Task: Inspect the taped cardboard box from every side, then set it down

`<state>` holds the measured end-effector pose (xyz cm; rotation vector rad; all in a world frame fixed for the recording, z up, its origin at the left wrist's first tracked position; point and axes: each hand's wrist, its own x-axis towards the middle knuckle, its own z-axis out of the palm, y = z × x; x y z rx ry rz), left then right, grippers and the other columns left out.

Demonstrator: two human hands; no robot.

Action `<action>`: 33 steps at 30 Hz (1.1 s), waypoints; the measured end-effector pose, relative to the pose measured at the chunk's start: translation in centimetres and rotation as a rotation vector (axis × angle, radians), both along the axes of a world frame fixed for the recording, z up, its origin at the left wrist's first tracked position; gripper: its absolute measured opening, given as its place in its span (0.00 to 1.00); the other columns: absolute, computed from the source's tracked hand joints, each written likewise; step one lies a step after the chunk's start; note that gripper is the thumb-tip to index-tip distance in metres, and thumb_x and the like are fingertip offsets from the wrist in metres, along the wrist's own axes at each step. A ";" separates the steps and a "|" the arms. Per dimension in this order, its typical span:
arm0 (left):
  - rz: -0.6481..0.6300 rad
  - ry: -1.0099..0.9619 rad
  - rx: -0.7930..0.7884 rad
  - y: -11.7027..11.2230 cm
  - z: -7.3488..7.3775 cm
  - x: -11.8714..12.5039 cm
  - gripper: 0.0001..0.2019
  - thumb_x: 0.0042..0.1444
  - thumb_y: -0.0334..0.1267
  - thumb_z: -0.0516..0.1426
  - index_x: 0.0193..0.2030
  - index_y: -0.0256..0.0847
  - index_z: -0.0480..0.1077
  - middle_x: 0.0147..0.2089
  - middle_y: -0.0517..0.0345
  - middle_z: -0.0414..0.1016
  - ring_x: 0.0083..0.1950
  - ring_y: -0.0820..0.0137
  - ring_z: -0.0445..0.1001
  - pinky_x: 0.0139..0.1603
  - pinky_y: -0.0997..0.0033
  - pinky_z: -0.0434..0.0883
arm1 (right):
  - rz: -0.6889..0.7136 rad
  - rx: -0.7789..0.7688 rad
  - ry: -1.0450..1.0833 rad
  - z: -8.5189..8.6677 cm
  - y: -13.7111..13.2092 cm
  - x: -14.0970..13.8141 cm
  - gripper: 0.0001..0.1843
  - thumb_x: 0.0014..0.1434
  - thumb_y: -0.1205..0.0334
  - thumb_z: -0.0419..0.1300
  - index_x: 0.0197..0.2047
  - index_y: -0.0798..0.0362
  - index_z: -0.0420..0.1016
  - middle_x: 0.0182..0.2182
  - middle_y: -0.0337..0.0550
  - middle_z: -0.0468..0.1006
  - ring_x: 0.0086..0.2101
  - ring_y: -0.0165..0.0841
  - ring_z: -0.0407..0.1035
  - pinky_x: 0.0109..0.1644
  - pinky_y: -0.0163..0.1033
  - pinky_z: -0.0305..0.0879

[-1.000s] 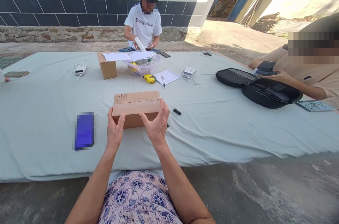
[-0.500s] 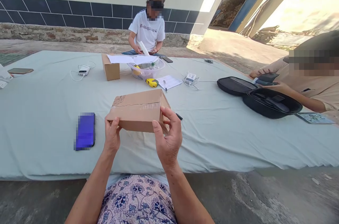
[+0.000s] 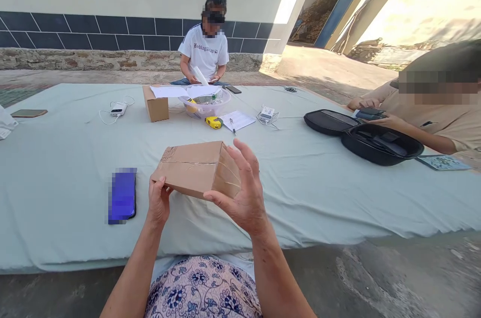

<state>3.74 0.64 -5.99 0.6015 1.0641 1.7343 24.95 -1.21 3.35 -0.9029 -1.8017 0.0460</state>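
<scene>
A brown cardboard box (image 3: 191, 165) with a taped seam and dark printed marks at its left end is held up tilted over the table. My left hand (image 3: 159, 200) grips its near left corner, thumb on top and the other fingers mostly hidden beneath. At the box's right end, my right hand (image 3: 246, 190) is spread wide, thumb and fingers apart. Its thumb is by the near right corner; whether it touches the cardboard I cannot tell. A phone (image 3: 123, 195) with a purple screen lies on the cloth left of my left hand.
On the pale green tablecloth (image 3: 67, 157) stand a second cardboard box (image 3: 156, 107), a clear plastic basin (image 3: 205, 106), a yellow tape measure (image 3: 214, 122), paper with a pen (image 3: 233, 126), and white chargers. An open black case (image 3: 381, 143) sits right. One person sits opposite, another at right.
My right hand has opened wider and drawn away from the box's right end, which now turns more toward me. The left hand keeps its grip. The view has tilted slightly upward.
</scene>
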 end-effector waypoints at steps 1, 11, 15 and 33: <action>-0.003 0.007 0.004 0.0 -0.1 0.0 0.29 0.46 0.55 0.65 0.54 0.45 0.73 0.58 0.49 0.76 0.55 0.60 0.75 0.43 0.68 0.72 | -0.004 -0.018 -0.033 0.2 0.2 0.1 0.50 0.57 0.34 0.68 0.74 0.42 0.54 0.72 0.58 0.57 0.70 0.56 0.57 0.68 0.66 0.64; -0.007 0.146 -0.026 -0.1 0.1 -0.3 0.35 0.58 0.59 0.59 0.70 0.54 0.58 0.67 0.49 0.72 0.64 0.58 0.74 0.51 0.63 0.74 | 0.014 -0.138 -0.063 1.6 0.9 0.0 0.37 0.57 0.37 0.69 0.64 0.43 0.70 0.60 0.50 0.75 0.60 0.49 0.71 0.64 0.54 0.71; 0.106 0.507 -0.067 -1.1 1.1 -0.2 0.36 0.65 0.61 0.53 0.76 0.57 0.51 0.74 0.48 0.63 0.74 0.55 0.64 0.70 0.51 0.65 | 0.006 -0.164 0.012 2.1 1.4 -0.4 0.24 0.60 0.42 0.69 0.54 0.45 0.77 0.54 0.48 0.78 0.54 0.45 0.74 0.60 0.50 0.73; 0.041 1.015 0.510 -4.5 5.4 2.0 0.24 0.67 0.56 0.54 0.65 0.53 0.74 0.70 0.49 0.71 0.73 0.50 0.66 0.77 0.41 0.52 | 0.281 -0.563 0.345 3.9 4.0 -0.6 0.10 0.66 0.54 0.61 0.42 0.47 0.82 0.43 0.39 0.83 0.42 0.35 0.74 0.45 0.39 0.69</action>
